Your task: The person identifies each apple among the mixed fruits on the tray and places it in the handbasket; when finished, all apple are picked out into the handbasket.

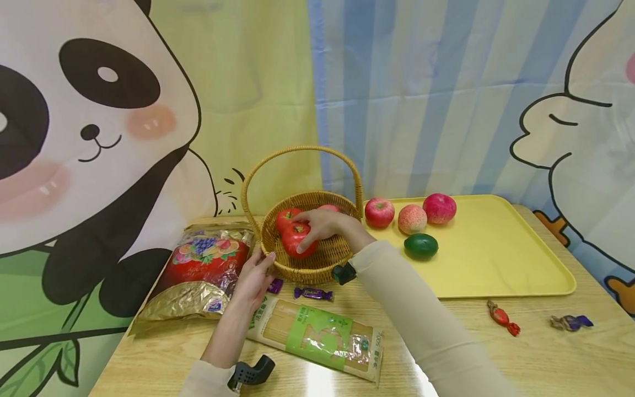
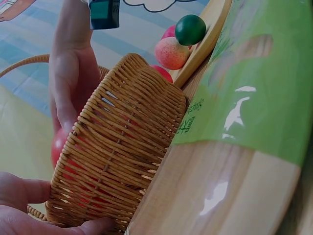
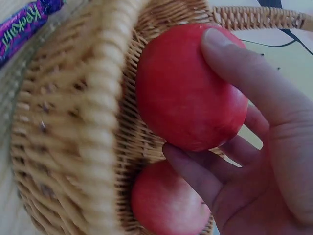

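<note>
A wicker basket (image 1: 310, 274) with a tall arched handle stands near the back of the table. Inside it my right hand (image 1: 324, 223) grips a red apple (image 1: 296, 245); in the right wrist view thumb and fingers curl around that apple (image 3: 188, 88). Another red apple (image 1: 284, 218) lies behind it, and a third apple (image 1: 329, 208) is partly hidden by the hand. My left hand (image 1: 254, 280) holds the basket's left front rim, and the left wrist view has its thumb and fingers on either side of the wicker wall (image 2: 115, 142).
The yellow tray (image 1: 501, 253) at right bears two apples (image 1: 379, 213), a peach-like fruit (image 1: 412, 219) and a dark green fruit (image 1: 420, 246). A candy bag (image 1: 198, 270) lies left, a noodle pack (image 1: 317, 336) in front. Wrapped candies (image 1: 313, 293) lie around the table.
</note>
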Demonstrator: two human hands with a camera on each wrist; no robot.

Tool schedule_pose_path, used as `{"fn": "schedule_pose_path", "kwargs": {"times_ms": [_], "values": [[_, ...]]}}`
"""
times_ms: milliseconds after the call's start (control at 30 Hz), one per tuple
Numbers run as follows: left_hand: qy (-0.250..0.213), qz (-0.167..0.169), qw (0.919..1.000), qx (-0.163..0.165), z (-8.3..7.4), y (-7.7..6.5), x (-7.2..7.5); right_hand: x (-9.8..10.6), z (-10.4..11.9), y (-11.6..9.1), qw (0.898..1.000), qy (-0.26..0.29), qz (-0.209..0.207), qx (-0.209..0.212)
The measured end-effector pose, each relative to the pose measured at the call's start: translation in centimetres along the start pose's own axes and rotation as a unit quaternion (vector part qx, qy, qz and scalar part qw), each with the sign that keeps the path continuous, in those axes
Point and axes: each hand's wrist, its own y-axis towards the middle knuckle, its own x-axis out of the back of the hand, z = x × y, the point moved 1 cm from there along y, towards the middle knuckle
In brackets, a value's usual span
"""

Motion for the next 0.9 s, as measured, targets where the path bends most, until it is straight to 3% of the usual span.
{"fn": "schedule_pose_path", "kwargs": {"times_ms": [467, 900], "values": [[0.013, -0.002, 0.9999, -0.009, 0.2, -0.1, -0.2, -3.2, 0.3, 0.9, 1.0, 0.008, -0.019, -0.011], [0.007, 0.005, 1.0, -0.003, 0.0, -0.1, -0.1, -4.0, 1.7, 1.4, 0.996, -0.083, -0.027, 0.001]]}}
